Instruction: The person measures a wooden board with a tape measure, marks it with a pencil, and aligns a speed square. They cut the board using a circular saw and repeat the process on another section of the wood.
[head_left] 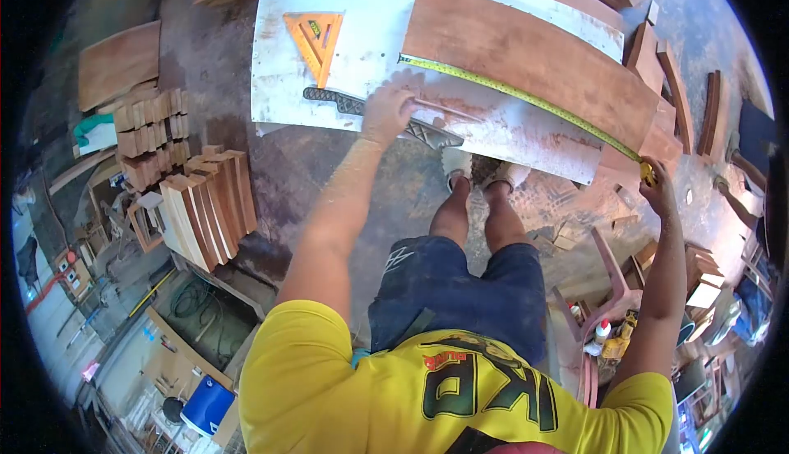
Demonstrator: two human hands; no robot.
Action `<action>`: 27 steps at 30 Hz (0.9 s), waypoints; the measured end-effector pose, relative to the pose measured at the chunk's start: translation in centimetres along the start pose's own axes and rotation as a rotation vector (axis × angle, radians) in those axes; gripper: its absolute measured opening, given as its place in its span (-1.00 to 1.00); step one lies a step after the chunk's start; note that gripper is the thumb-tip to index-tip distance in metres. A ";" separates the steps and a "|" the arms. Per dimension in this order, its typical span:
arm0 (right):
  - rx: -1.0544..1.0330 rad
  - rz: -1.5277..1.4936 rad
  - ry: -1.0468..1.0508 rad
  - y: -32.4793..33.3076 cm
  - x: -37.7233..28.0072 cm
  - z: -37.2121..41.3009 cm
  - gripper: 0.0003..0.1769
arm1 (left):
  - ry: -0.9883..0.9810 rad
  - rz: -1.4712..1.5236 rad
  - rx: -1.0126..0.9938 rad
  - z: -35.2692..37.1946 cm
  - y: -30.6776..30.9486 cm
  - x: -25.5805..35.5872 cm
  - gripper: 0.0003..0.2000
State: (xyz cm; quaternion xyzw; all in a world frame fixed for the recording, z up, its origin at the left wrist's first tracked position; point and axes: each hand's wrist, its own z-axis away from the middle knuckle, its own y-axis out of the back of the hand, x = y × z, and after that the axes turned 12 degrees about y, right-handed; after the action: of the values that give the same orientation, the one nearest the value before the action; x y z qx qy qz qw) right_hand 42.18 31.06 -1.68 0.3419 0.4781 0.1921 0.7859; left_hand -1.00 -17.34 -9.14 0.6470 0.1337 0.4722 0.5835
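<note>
My right hand (660,189) is closed around the yellow case of a tape measure (649,174). Its yellow blade (514,92) stretches along the near edge of a wide reddish-brown wooden board (526,59), with the end at the board's left corner. My left hand (388,115) is over the white sheet's near edge, fingers curled and slightly blurred. A thin pencil-like stick (452,111) extends rightward from its fingers. Beneath that hand runs a dark, patterned long piece (431,133), partly hidden. An orange triangular square (315,43) lies to the left of the board.
The white sheet (275,84) forms the work surface. Stacked wooden blocks (152,138) and planks (214,203) stand at left. Wood pieces (674,84) lie at right. A pink plastic chair (612,290) is near my right arm. Another person's arm (740,203) shows at far right.
</note>
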 end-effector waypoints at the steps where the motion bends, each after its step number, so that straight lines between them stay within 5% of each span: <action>1: 0.012 0.029 0.023 -0.1 0.2 0.0 -0.42 | -0.040 0.007 0.011 0.0 -0.5 1.1 -0.70; 6: 0.033 -0.072 -0.065 -0.3 0.5 0.3 -0.40 | -0.113 0.069 -0.021 -0.8 -0.6 2.9 -0.70; 14: -0.024 -0.145 -0.090 0.8 -1.2 0.3 -0.33 | -0.194 -0.281 -0.146 -2.3 -2.9 2.6 -0.82; 19: -0.042 -0.011 -0.012 1.2 0.5 0.5 -0.35 | -0.326 0.097 -0.157 0.7 -2.7 10.5 -0.86; 23: -0.073 -0.001 -0.012 2.0 0.2 0.6 -0.33 | 0.015 0.507 -0.316 5.9 -7.8 21.4 -0.84; 25: -0.064 0.010 0.035 1.8 1.1 0.5 -0.34 | 0.458 0.876 -0.561 7.5 -10.0 29.2 -0.77; 27: -0.092 0.008 0.059 2.1 1.3 0.4 -0.35 | 0.544 1.201 -0.859 8.5 -14.9 33.4 -0.72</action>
State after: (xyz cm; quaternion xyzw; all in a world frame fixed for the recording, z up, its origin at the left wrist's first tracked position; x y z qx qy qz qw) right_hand 43.22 33.21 -0.86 0.3016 0.4904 0.2268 0.7856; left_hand 28.48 5.70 -5.97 0.1879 -0.2952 0.8588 0.3742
